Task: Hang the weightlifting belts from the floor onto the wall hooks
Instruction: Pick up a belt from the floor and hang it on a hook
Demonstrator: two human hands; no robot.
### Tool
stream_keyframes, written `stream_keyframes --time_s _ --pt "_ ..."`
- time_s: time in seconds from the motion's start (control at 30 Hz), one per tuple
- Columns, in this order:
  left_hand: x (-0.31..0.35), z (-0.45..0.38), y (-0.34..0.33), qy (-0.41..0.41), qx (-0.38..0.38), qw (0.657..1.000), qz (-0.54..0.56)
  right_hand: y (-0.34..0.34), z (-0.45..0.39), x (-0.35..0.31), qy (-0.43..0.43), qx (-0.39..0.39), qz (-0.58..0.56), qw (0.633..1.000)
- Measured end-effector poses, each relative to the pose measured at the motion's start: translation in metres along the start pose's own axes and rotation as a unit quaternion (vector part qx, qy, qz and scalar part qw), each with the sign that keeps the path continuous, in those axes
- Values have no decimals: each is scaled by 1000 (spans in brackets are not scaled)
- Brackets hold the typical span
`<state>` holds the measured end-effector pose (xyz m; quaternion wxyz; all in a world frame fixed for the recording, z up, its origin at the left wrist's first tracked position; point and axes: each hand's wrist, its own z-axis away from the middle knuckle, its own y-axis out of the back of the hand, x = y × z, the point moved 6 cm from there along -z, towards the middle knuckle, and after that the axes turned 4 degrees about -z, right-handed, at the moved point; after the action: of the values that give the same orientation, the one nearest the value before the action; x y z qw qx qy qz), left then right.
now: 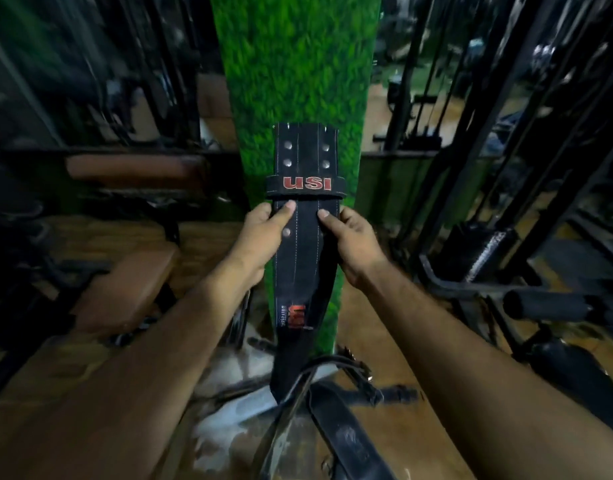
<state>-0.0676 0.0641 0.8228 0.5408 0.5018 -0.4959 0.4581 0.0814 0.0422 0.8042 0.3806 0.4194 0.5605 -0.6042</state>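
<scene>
Padded seat (125,289): brown, at far left on the wooden floor (384,306).
Left hand (260,237): grip closed on the left edge of the belt, thumb (284,211) lying across its face, fingers hidden behind.
Belt (303,244): black, held upright against the green pillar (298,71); red "USI" on its keeper loop (305,185), rivets above; lower end hanging down to the floor.
Right hand (350,239): grip closed on the right edge of the belt, thumb (327,216) on its face, level with the left.
Floor belts (343,427): black straps lying in a heap at the pillar's foot, below the held belt.
Machine frames (471,168): black uprights at right, blurred.
</scene>
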Motion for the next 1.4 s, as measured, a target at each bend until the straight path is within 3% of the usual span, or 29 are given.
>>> stream_keyframes --time_s 0.13,0.3,0.47,0.57,0.67,0.9,1.07,1.17,1.27,1.4 --pt "77 -10 11 -105 1 994 -11 -39 -8 -82 80 -27 1 996" --pt "153 -17 34 -194 19 981 20 -84 -16 -163 202 -16 80 976" --pt "241 -20 65 -318 91 943 32 -136 -24 -241 327 20 115 938" --pt "274 -24 79 -349 137 926 47 -166 -25 -283 395 42 124 909" --pt "288 -37 85 -371 120 916 96 -185 -24 -315 442 74 133 884" --pt "239 -37 74 -400 108 910 8 -175 -37 -339 466 121 95 872" --pt "181 -38 67 -350 109 931 3 -161 -44 -320 452 165 85 872" --pt "145 -64 68 -274 50 959 -46 -149 -45 -322 439 182 72 877" --pt "177 -71 71 -243 7 965 -94 -141 -55 -327 429 155 37 889" --pt "262 -64 60 -280 9 960 4 -142 -61 -327 403 124 25 906"
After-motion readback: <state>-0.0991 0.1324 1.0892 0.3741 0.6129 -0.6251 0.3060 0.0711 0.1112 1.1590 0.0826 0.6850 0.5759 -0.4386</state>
